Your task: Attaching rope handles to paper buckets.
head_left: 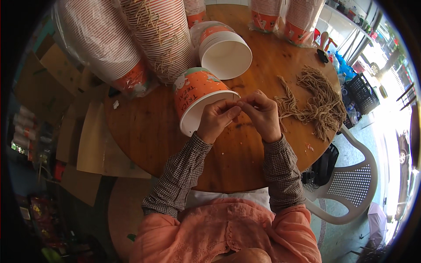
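An orange paper bucket with a white inside lies on its side on the round wooden table, its mouth toward me. My left hand rests against the bucket's rim with fingers pinched. My right hand meets it fingertip to fingertip just right of the rim, and both pinch something thin that is too small to make out, perhaps a piece of string. A heap of tan string pieces lies on the table to the right of my right hand.
Tall stacks of nested paper buckets in plastic sleeves lie across the table's far left. A shorter stack lies on its side beside them, and more stacks stand at the far edge. A white plastic chair stands at the right. Cardboard sheets lie on the floor at left.
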The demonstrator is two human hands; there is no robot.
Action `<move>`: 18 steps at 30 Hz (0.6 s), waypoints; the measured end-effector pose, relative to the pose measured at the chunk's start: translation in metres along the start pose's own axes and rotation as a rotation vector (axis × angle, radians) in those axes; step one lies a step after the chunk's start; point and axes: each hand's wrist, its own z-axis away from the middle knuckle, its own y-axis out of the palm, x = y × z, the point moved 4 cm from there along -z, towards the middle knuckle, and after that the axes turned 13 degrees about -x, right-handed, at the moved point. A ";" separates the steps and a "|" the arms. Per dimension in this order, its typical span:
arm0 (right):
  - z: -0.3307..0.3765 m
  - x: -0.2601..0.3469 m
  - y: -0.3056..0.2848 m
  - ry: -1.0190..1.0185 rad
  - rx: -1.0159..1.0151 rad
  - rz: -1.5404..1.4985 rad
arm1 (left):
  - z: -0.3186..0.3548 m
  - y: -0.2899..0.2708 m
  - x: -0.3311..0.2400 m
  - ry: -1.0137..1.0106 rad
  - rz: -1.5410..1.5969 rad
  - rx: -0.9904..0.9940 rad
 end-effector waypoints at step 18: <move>0.002 0.008 -0.003 -0.104 0.046 0.244 | -0.005 -0.006 -0.006 0.148 0.001 -0.147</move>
